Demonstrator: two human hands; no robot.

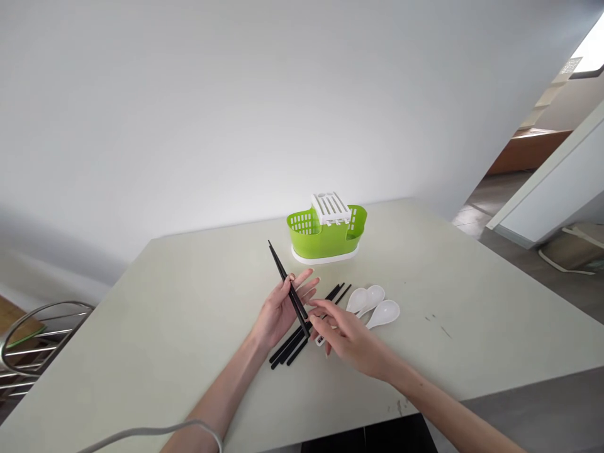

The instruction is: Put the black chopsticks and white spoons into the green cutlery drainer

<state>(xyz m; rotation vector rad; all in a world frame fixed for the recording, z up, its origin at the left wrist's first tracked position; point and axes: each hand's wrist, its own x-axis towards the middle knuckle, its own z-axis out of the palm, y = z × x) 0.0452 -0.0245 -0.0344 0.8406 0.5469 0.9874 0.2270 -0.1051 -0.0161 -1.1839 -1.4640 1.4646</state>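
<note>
My left hand (279, 308) pinches a pair of black chopsticks (285, 275) between thumb and fingers, their thin ends pointing up and away. The other fingers of that hand are spread. My right hand (346, 333) is beside the thick ends of this pair, thumb and index finger apart, the fingertips close to or touching the sticks. Beneath both hands several more black chopsticks (291, 348) lie in a loose bundle on the table. Three white spoons (384, 313) rest to the right of them, their handles partly hidden by my right hand.
A green basket (325, 245) with a white slotted holder (331, 204) on top stands towards the back of the pale table (198, 302), near the wall. A grey cable (155, 431) crosses my left forearm. A metal-framed stool (38, 340) is at the far left.
</note>
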